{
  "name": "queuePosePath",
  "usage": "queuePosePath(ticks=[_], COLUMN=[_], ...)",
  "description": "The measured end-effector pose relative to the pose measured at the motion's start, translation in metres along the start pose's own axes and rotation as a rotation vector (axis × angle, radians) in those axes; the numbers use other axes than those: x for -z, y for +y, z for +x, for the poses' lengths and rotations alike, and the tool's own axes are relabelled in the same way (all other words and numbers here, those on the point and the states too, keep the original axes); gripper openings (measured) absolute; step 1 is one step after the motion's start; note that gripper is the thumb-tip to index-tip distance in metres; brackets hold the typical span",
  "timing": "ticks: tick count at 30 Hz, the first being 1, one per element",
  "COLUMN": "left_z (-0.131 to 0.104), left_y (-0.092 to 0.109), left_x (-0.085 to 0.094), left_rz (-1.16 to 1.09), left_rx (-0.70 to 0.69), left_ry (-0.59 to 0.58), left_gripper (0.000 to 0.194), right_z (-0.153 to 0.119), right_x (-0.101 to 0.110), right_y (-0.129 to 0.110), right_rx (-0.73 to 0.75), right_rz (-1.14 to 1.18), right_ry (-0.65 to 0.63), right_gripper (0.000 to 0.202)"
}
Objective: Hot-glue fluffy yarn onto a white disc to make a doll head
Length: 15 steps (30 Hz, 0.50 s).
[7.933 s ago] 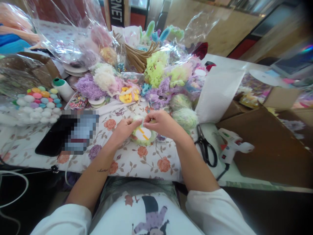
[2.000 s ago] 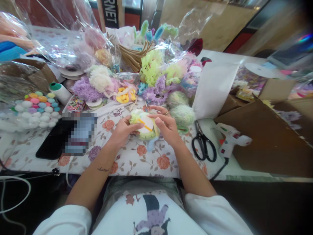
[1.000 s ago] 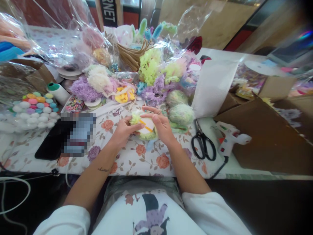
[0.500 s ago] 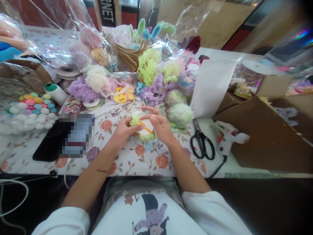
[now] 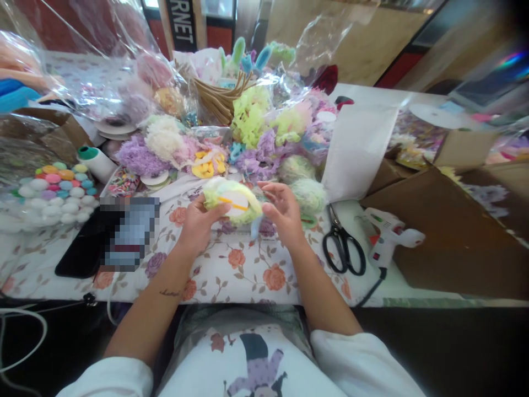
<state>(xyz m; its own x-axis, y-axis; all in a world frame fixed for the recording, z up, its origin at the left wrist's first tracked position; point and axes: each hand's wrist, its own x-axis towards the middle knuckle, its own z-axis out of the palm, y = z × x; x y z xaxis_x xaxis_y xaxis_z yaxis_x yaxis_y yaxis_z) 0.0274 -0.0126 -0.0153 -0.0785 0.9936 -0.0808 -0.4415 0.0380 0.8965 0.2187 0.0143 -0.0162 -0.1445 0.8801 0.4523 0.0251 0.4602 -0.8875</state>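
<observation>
My left hand (image 5: pixel 199 221) pinches the left side of a round fluffy yellow-green craft piece (image 5: pixel 253 205), its thumb lying on the front. The piece has a white disc in its middle with a thin orange strip across it. A pale blue ribbon-like tail (image 5: pixel 255 227) hangs from its lower right. At its right side is my right hand (image 5: pixel 285 212), fingers curved and apart, with nothing visible between them. Whether the right thumb touches the fluffy rim I cannot tell. Both hands are just above the flowered tablecloth (image 5: pixel 231 275).
Black-handled scissors (image 5: pixel 344 248) and a white glue gun (image 5: pixel 386 234) lie at right, beside a cardboard box (image 5: pixel 450 231). A phone (image 5: pixel 78 251) lies at left near a bag of coloured pompoms (image 5: pixel 61 190). Behind are fluffy yarn bundles (image 5: pixel 142 154) and brown stems (image 5: pixel 221 96).
My right hand has come off the fluffy piece's front and moved right, its fingers opening. My left hand has shifted slightly left with the piece, which is turned a little.
</observation>
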Motion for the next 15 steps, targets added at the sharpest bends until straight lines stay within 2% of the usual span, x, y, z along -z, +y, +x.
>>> queuePosePath(ticks=[2, 4, 7, 12, 15], left_z=[0.000, -0.001, -0.003, -0.003, 0.001], left_y=[-0.001, -0.004, -0.007, -0.010, -0.009], left_x=[-0.001, -0.002, -0.002, 0.002, 0.005], left_rz=[-0.013, -0.029, -0.026, 0.180, 0.405], left_rx=[-0.060, -0.088, -0.089, -0.105, -0.244], left_ry=[-0.007, -0.053, -0.114, -0.178, -0.122], left_gripper=[0.042, 0.043, 0.042, 0.039, 0.061], right_z=[0.000, -0.001, -0.005, -0.013, -0.015], right_x=[-0.003, -0.007, -0.010, -0.008, -0.006], right_y=[0.004, 0.006, 0.002, -0.007, -0.008], right_rx=[-0.047, -0.080, -0.088, 0.027, 0.073], right_rz=[0.059, 0.045, -0.040, -0.133, -0.252], right_ry=[-0.032, -0.103, -0.141, -0.052, 0.043], right_gripper=[0.057, 0.069, 0.056, 0.030, 0.025])
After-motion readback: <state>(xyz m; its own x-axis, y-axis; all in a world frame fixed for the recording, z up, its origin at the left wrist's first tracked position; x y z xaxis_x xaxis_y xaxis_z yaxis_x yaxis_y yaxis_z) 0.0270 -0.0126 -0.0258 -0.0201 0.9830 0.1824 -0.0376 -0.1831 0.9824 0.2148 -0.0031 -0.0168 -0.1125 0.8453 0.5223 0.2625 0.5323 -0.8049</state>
